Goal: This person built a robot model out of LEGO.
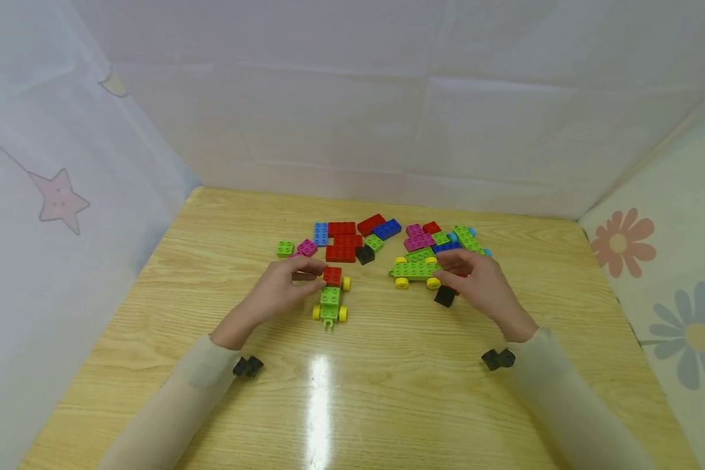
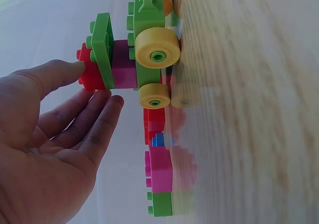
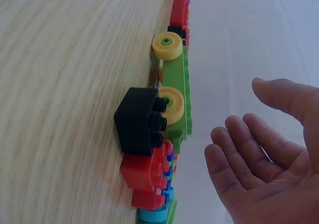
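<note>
My left hand (image 1: 283, 285) pinches a red brick (image 1: 331, 275) between thumb and fingers. In the left wrist view that red brick (image 2: 88, 67) tops a stack, over a green plate-like brick (image 2: 103, 50) and a magenta brick (image 2: 123, 64), on a green wheeled base (image 2: 148, 74) with yellow wheels (image 2: 157, 48). My right hand (image 1: 476, 277) is beside a second green car base (image 1: 414, 271), also on yellow wheels. Seen from the right wrist, the right hand (image 3: 264, 169) has relaxed, parted fingers and holds nothing; a gap separates it from the green base (image 3: 174, 79).
Behind the hands lie loose red bricks (image 1: 342, 253), blue bricks (image 1: 386, 229), magenta bricks (image 1: 418, 242) and a small green brick (image 1: 285, 248). A black brick (image 1: 444, 296) sits near the right hand, another black brick (image 1: 365, 254) mid-table. A third wheeled base (image 1: 467, 239) has blue wheels.
</note>
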A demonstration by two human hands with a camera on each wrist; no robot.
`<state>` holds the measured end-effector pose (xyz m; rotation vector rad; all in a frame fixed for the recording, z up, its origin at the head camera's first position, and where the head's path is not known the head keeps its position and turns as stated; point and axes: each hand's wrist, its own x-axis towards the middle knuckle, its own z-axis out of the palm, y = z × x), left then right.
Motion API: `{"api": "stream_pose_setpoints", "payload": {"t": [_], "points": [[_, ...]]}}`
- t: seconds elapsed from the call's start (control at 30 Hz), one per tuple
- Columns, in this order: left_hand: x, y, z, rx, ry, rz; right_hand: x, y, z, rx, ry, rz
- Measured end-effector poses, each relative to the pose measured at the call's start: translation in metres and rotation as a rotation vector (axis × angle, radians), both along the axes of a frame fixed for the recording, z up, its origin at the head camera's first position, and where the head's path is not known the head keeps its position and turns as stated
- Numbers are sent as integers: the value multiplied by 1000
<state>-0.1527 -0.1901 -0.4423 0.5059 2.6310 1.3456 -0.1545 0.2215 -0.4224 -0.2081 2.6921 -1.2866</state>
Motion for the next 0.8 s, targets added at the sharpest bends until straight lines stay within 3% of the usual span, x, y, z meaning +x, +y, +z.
{"api": "stream_pose_setpoints", "payload": {"t": [0.37,0.8], "points": [[-7,-11,-2,-5,-1,36,-11,8,-7,46,-48,-21],[-7,-17,-2,-9,3,70,-23,11,-20,107,-86,21]]}}
